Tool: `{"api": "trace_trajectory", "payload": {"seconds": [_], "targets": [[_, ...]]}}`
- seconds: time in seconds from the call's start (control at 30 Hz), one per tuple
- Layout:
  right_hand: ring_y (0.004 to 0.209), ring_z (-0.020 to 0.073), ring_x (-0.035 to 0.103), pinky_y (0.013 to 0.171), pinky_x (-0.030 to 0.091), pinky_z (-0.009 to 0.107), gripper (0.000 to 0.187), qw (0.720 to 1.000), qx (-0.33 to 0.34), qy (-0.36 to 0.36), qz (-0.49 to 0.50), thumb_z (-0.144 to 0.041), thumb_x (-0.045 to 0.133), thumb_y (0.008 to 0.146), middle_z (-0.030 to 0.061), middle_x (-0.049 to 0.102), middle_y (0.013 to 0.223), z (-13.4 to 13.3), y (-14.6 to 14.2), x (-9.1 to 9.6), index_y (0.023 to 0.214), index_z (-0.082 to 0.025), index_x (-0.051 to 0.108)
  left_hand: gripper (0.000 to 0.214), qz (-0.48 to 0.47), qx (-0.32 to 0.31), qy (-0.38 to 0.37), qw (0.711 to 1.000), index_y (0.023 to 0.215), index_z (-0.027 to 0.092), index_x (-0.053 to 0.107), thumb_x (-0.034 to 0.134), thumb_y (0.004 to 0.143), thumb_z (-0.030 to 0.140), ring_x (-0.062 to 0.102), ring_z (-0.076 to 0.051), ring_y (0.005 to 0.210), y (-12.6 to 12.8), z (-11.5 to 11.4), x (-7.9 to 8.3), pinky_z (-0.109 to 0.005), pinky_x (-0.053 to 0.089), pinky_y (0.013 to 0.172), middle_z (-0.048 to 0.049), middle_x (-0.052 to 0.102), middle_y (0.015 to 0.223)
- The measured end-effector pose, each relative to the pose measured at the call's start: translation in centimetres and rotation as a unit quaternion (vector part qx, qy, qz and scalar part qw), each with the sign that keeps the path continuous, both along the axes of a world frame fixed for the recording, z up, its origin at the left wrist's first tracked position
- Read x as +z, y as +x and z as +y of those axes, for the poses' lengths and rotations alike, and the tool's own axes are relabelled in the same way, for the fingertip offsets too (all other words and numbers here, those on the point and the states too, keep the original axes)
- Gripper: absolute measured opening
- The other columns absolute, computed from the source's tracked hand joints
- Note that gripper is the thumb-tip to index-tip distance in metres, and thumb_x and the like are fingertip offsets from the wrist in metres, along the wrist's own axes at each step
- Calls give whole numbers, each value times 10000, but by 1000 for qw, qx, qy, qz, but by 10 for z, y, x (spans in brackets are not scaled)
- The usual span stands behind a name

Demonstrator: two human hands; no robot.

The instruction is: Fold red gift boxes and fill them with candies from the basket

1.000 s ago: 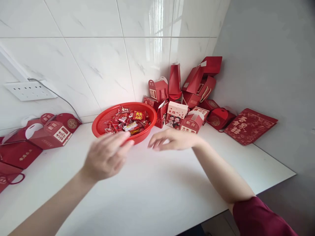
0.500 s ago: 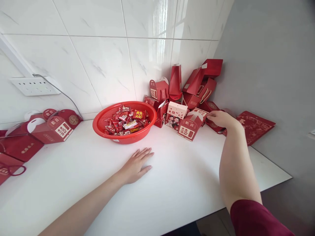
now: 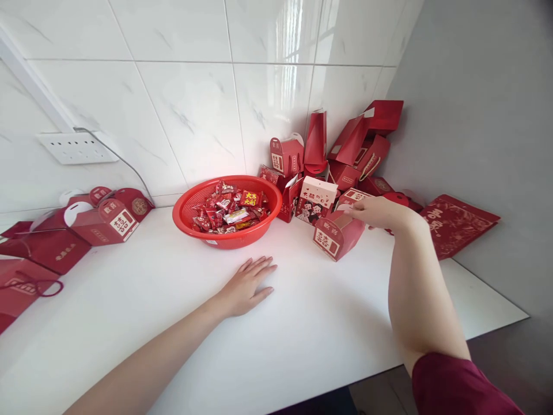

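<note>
My right hand [image 3: 380, 212] pinches the top of a red gift box [image 3: 339, 235] at the front of the pile on the right; the box is tilted. Beside that box stands a pink-fronted box [image 3: 316, 199] with a cartoon couple printed on it. My left hand [image 3: 247, 286] lies flat on the white table [image 3: 276, 346], fingers spread, holding nothing. Just beyond it is a red plastic basket [image 3: 222, 241] filled with wrapped sweets [image 3: 235, 214].
Several red boxes [image 3: 317, 138] are heaped against the tiled wall. A flat red bag [image 3: 460, 225] leans at the grey side panel [image 3: 484, 132]. More boxes [image 3: 101, 222] stand at the left, under a power socket [image 3: 78, 148] with a cable.
My right hand has pulled the gift box slightly toward me and turned it, so its side now shows. My left hand stays flat; the view has shifted a little.
</note>
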State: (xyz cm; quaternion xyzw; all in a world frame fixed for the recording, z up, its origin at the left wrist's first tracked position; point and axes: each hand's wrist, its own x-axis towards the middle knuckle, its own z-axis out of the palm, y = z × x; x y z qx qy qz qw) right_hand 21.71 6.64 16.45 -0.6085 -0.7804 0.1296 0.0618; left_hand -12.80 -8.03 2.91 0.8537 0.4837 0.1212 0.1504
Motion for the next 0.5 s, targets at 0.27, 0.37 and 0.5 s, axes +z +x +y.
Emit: {"api": "trace_trajectory", "payload": {"seconds": [0.27, 0.37, 0.5], "targets": [[862, 227, 630, 707, 448, 308, 268, 954, 286, -62, 62, -437, 502, 930, 45, 687, 981, -57, -52, 19, 955, -233, 674, 268, -234, 66, 68, 968, 1076, 209, 701, 492, 977, 344, 650, -181, 1004, 16, -3, 104, -286, 521, 850, -46, 708, 1090], [939, 221, 628, 760, 453, 296, 211, 920, 370, -99, 85, -338, 562, 897, 34, 684, 1081, -75, -75, 17, 1044, -247, 684, 276, -185, 34, 105, 976, 1056, 228, 720, 467, 990, 318, 634, -180, 989, 28, -14, 142, -302, 501, 860, -32, 701, 1065], [875, 206, 618, 722, 445, 288, 204, 885, 441, -132, 73, -234, 632, 852, 36, 677, 1010, -93, -104, 5, 1054, -216, 657, 273, -19, 23, 126, 992, 916, 208, 748, 493, 965, 293, 617, -184, 818, 35, -29, 141, -306, 461, 720, -41, 680, 864]]}}
